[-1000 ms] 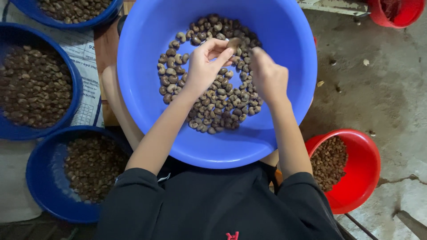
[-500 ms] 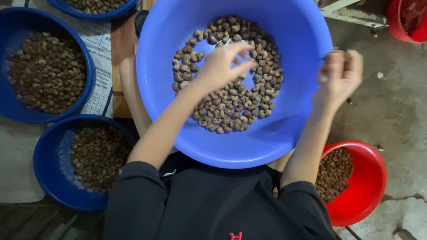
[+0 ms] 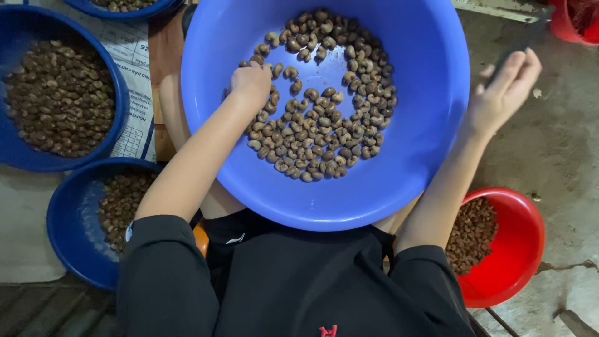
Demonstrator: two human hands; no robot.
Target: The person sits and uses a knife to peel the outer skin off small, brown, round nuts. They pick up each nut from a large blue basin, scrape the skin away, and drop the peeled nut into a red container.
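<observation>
Nuts [image 3: 318, 125] in blue basin [image 3: 430, 125]; left hand [image 3: 251, 81] now curled among them; right hand [image 3: 502, 93] swung out past rim, fingers loosened, nothing visibly held.

Basins [image 3: 37, 159] on concrete floor [image 3: 555, 150]

Four blue bowls are showing: one big [image 3: 430, 125], two at left [image 3: 19, 37] [image 3: 68, 237], one at top [image 3: 134, 12]. Two red bowls [image 3: 521, 249] [image 3: 571, 28] are sitting at right. Two hands [image 3: 251, 81] [image 3: 502, 93] are showing; the nuts [image 3: 324, 125] are too many to count.
</observation>
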